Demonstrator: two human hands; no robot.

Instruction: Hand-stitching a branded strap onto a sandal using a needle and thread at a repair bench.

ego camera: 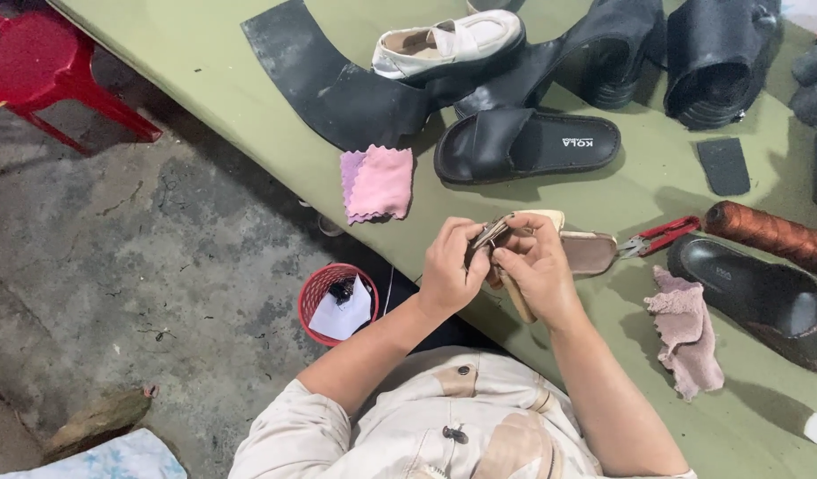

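I see my left hand and my right hand close together in the middle of the frame. Both are closed tight on one small tan sandal. My left fingers pinch its thin strap. My right hand wraps around the shoe, and its light heel pokes out below my palm. The sandal is held up just over the near edge of the green table.

Just right of the sandal lie red pliers. Right of those, a brown thread spool rests by a dark shoe. A dusty pink rag lies below the pliers. A pink cloth sits up and left of my hands. Above it are a black slide sandal and a white shoe on a black sheet. On the floor, left of my arm, stands a small red basket. A red chair is in the upper left corner.
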